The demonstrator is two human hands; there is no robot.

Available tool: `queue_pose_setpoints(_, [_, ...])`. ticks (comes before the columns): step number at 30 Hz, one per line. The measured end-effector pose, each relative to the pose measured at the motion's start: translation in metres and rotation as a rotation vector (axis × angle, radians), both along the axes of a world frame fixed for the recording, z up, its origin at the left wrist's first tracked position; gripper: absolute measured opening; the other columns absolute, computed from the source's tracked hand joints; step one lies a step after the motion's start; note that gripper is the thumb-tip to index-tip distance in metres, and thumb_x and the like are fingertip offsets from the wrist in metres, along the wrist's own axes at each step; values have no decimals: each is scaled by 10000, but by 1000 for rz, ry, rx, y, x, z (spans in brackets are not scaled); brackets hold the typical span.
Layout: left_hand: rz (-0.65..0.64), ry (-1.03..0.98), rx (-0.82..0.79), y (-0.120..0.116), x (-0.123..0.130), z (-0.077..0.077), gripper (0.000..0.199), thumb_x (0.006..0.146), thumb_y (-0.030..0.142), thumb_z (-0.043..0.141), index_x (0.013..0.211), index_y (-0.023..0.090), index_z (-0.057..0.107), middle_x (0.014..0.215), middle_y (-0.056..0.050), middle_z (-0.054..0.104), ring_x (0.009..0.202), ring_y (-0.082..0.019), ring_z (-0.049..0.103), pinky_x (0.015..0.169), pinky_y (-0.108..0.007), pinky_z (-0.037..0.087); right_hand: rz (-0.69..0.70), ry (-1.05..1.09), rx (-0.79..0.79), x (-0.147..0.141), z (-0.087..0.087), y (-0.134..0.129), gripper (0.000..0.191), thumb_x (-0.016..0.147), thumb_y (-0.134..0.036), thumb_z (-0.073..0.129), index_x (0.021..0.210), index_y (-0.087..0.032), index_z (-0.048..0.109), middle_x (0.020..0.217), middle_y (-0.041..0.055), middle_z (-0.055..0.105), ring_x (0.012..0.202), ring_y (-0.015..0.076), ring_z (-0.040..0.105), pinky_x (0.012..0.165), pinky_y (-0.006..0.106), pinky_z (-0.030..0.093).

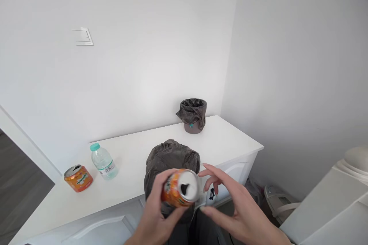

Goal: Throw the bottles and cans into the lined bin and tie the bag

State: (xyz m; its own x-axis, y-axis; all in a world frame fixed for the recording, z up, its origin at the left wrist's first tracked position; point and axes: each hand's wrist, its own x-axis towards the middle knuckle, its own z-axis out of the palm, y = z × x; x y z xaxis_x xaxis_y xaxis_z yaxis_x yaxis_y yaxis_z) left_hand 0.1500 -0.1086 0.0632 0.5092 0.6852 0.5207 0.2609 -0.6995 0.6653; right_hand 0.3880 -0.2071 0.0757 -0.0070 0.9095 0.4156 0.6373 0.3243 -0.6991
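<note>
An orange soda can (pixel 174 190) with an opened top is gripped in my left hand (pixel 156 208), its silver lid tilted toward my right side. My right hand (pixel 230 199) is held beside the can's lid, fingers apart and curved, with nothing in it. Behind the can is a bin lined with a dark plastic bag (pixel 172 157), partly hidden by my left hand and the can. A second orange can (pixel 79 179), also opened, stands upright at the left of the white cabinet top. Close to it stands a clear plastic bottle (pixel 104 162) with a teal cap.
A smaller bin with a dark bag (pixel 193 116) stands at the back of the white cabinet (pixel 132 141), against the wall. A light switch (pixel 84 36) is on the wall. At right, a white post (pixel 330 199) rises beside a grey device (pixel 277 201) on the floor.
</note>
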Motion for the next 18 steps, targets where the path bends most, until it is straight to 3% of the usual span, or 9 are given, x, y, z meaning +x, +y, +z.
queue_pose_setpoints(4, [361, -250, -281, 26, -68, -12, 716, 783, 521, 795, 1374, 255, 489, 1338, -116, 667, 1227, -318, 662, 1051, -461, 556, 55, -18, -91, 7, -37, 24, 342, 1034, -443, 489, 1341, -330, 591, 1143, 62, 718, 978, 218, 695, 905, 367, 607])
queue_pose_setpoints(6, [518, -283, -347, 43, -107, -15, 764, 722, 579, 814, 1345, 255, 513, 1341, -117, 668, 1240, -351, 643, 1051, -504, 539, 100, -72, -129, 10, -62, 40, 283, 1050, -415, 448, 1222, -311, 647, 1084, 53, 726, 970, 220, 702, 898, 370, 604])
queue_pose_setpoints(10, [784, -282, -418, 74, -170, -34, 885, 625, 632, 841, 1335, 226, 501, 1377, -151, 631, 1249, -396, 613, 1048, -564, 511, 139, -194, -92, 3, -107, 74, 340, 1034, -318, 456, 1325, -288, 629, 1298, 82, 692, 1196, 250, 672, 1012, 401, 572])
queue_pose_setpoints(15, [914, -266, -478, 108, -206, -74, 1017, 598, 628, 834, 1389, 167, 391, 1378, -200, 600, 1253, -389, 616, 1034, -552, 527, 186, -313, 47, -28, -143, 128, 548, 997, -211, 415, 1539, -265, 476, 1554, 80, 532, 1452, 260, 485, 1163, 458, 473])
queue_pose_setpoints(18, [974, -245, -460, 125, -214, -94, 992, 605, 614, 828, 1376, 174, 385, 1374, -197, 597, 1257, -393, 613, 1025, -559, 530, 84, -371, 129, -40, -159, 167, 528, 987, -247, 447, 1507, -281, 532, 1561, 56, 527, 1455, 299, 478, 1199, 527, 425])
